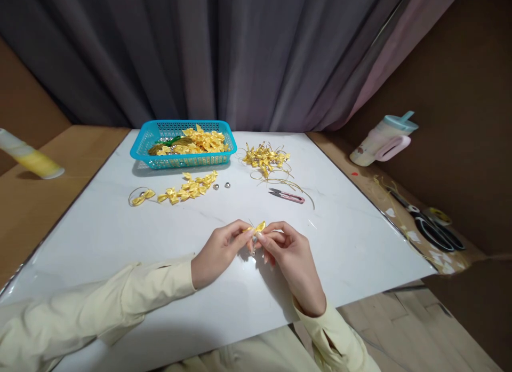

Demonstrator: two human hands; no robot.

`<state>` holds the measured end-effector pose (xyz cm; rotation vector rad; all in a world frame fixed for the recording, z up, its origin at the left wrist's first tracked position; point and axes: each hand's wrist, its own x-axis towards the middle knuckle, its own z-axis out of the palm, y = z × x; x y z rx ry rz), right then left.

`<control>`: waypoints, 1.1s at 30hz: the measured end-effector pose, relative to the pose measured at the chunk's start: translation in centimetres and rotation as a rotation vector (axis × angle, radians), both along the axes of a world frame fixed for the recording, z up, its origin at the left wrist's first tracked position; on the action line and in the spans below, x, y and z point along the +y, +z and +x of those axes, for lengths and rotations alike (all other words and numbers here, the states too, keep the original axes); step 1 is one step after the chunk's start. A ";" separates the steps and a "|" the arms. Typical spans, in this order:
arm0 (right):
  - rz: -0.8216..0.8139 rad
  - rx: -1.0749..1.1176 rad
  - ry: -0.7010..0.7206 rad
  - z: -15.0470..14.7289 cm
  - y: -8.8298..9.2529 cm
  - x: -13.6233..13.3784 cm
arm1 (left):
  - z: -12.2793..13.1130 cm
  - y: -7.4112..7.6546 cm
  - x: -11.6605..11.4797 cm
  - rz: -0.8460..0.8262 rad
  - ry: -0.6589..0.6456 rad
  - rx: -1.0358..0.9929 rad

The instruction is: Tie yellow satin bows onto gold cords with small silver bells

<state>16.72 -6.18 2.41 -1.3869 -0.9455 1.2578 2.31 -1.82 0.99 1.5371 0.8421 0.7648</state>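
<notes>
Above the near middle of the white marbled tabletop, the left hand and the right hand meet, both pinching one small yellow satin-ribbon bow between thumb and fingers. The fingertips cover much of it, and a shiny bit just below them is too small to make out. Beyond lie two loose round silver bells, beside a row of yellow ribbon bows overlapping too much to count; one separate bow with a looped gold cord lies left of the row. One tangled heap of gold bows and cords, also uncountable, lies near one pair of pink-handled thread snips. One blue lattice plastic basket stands toward the far edge, its lower contents buried under yellow bows. One pair of black-handled scissors lies past the right edge. Bare surface stretches wide on both sides of the hands; the near edge passes beneath the right forearm.
</notes>
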 end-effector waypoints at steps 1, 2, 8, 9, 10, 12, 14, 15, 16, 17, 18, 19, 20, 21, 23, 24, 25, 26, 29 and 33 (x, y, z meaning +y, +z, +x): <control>-0.004 0.002 -0.005 0.0 0.0 0.0 | 0.0 0.0 0.0 -0.005 -0.004 -0.003; -0.006 0.004 -0.009 0.0 0.0 0.1 | 0.0 0.0 0.0 -0.013 -0.008 -0.010; -0.030 0.067 0.049 0.2 -0.4 0.3 | 0.0 -0.2 0.0 -0.079 -0.017 -0.069; -0.035 0.091 0.073 0.2 -0.4 0.4 | 0.0 -0.2 0.1 -0.090 -0.014 -0.080; -0.036 0.116 0.097 0.3 -0.5 0.3 | 0.0 -0.1 0.1 -0.102 -0.013 -0.093; -0.028 0.159 0.135 0.7 -0.5 0.3 | 0.1 0.0 0.2 -0.117 -0.006 -0.120; -0.012 0.180 0.139 1.3 -0.3 0.4 | 0.0 0.2 0.2 -0.114 0.003 -0.145; -0.006 0.181 0.124 1.8 -0.1 0.4 | -0.1 0.3 0.3 -0.112 0.001 -0.156; -0.003 0.174 0.099 2.2 0.1 0.6 | -0.2 0.4 0.4 -0.111 -0.007 -0.163; -0.004 0.162 0.075 2.7 0.4 0.8 | -0.3 0.5 0.4 -0.114 -0.023 -0.171; -0.015 0.144 0.064 3.0 0.7 1.1 | -0.4 0.6 0.5 -0.119 -0.044 -0.177; -0.028 0.122 0.077 3.3 0.9 1.4 | -0.4 0.7 0.6 -0.120 -0.066 -0.182; -0.043 0.108 0.119 3.4 1.2 1.8 | -0.5 0.8 0.6 -0.119 -0.086 -0.185; -0.066 0.099 0.178 3.4 1.4 2.2 | -0.6 0.9 0.7 -0.116 -0.105 -0.184; -0.115 0.092 0.310 3.0 1.9 3.0 | -0.7 1.2 0.8 -0.116 -0.142 -0.176; -0.139 0.092 0.366 2.6 2.1 3.4 | -0.7 1.3 0.8 -0.119 -0.160 -0.173; -0.156 0.099 0.424 2.3 2.3 3.8 | -0.7 1.5 0.8 -0.123 -0.177 -0.175; -0.167 0.108 0.472 2.0 2.5 4.2 | -0.7 1.6 0.9 -0.126 -0.189 -0.180; -0.166 0.170 0.592 1.6 2.9 5.4 | -0.8 2.1 1.1 -0.118 -0.187 -0.195; -0.158 0.298 0.701 1.8 2.7 6.7 | -1.0 2.3 1.5 -0.119 -0.161 -0.186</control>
